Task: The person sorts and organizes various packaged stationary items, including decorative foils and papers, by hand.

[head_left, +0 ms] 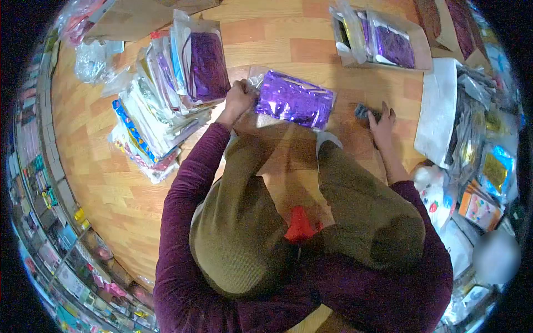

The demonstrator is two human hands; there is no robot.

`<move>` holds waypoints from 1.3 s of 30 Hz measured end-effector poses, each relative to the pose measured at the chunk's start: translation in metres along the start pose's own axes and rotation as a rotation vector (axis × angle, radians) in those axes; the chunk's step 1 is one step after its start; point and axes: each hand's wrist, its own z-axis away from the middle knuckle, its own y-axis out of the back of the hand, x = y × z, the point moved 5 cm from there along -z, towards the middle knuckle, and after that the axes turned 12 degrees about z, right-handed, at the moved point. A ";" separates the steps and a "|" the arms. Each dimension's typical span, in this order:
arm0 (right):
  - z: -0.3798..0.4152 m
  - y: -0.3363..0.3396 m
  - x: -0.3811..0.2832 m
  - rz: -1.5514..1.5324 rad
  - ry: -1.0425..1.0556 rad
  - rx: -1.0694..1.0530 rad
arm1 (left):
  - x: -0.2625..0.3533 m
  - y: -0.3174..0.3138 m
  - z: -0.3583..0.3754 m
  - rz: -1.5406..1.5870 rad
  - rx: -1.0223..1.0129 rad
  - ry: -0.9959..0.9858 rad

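Observation:
A shiny purple packet [295, 100] in clear plastic lies flat on the wooden floor in front of my feet. My left hand [241, 99] has its fingers closed on the left edge of its clear wrapping. To the right, my right hand [382, 123] rests near the floor with its fingers apart, the thumb beside a small dark grey object [362, 111]. Whether the thumb touches that object is unclear. Left of my left hand stands a row of plastic-wrapped packets [161, 105], with a dark purple one [208, 66] at its right end.
An open cardboard box [420, 53] of packets stands at the upper right. A white box [438, 105] and many wrapped packets line the right side. Shelves of goods [66, 244] curve along the left. A red item [300, 225] lies between my legs.

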 end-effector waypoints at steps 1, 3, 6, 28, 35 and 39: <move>0.002 -0.001 -0.004 0.006 -0.009 -0.004 | -0.003 -0.006 0.004 0.000 -0.011 -0.001; 0.003 -0.006 -0.017 0.118 0.158 -0.054 | 0.001 -0.029 0.018 0.359 -0.364 0.176; 0.008 -0.019 -0.017 0.154 0.268 -0.096 | 0.023 -0.028 0.047 0.727 -0.324 0.265; 0.065 -0.049 -0.180 0.231 1.192 -0.209 | -0.006 -0.060 0.077 0.500 -0.486 0.329; 0.032 -0.059 -0.119 0.223 0.841 -0.264 | 0.002 -0.056 0.081 0.577 -0.518 0.190; 0.004 -0.056 -0.067 0.149 0.571 -0.155 | -0.013 -0.052 0.079 0.571 -0.475 0.280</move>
